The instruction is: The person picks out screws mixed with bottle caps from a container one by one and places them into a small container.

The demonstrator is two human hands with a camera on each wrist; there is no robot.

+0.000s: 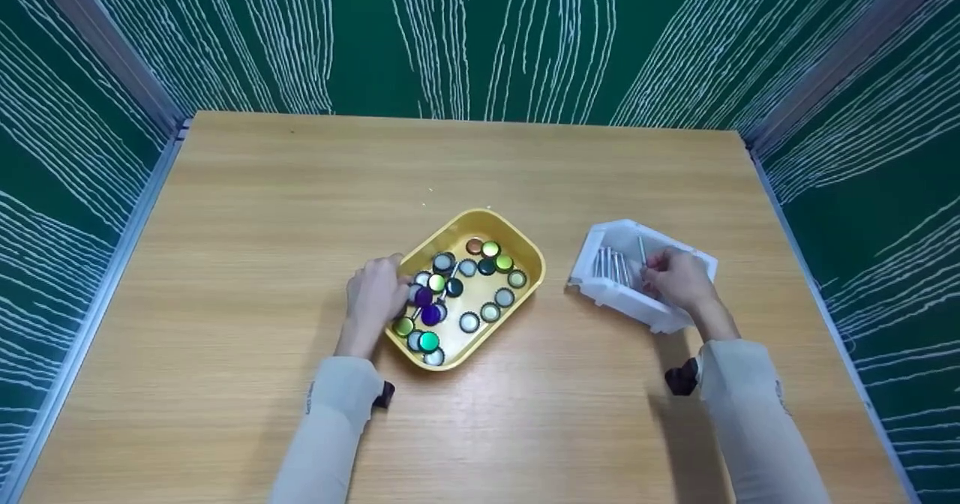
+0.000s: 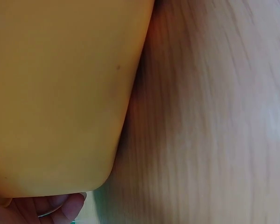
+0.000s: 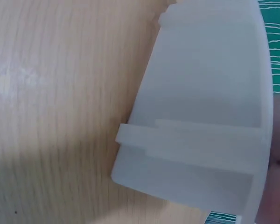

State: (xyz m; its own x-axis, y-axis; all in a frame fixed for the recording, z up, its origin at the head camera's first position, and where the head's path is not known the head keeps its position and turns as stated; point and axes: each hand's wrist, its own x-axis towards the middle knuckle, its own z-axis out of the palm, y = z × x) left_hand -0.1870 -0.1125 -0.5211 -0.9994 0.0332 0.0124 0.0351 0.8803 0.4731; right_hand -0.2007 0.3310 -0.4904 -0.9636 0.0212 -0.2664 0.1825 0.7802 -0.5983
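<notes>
Green walls point(image 1: 364, 54) flank a wooden table point(image 1: 300, 174). One rod point(image 1: 641, 248), slim and pale, is pinched in the right hand point(image 1: 681, 280) over the bin point(image 1: 619, 303), its long axis pointing away from the wrist. Other rods point(image 1: 613, 266) lie just left. Farther left, the left hand point(image 1: 376, 294), its hold unclear, touches the tray point(image 1: 531, 245), near caps point(image 1: 469, 322).

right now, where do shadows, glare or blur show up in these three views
Head view: the right sleeve throws a shadow on the table; left wrist view: the yellow bin looks soft, with dark shading along its edge and a pale sheen on the table at far right; right wrist view: a faint glare patch on the table at left, the white bin also soft.
</notes>
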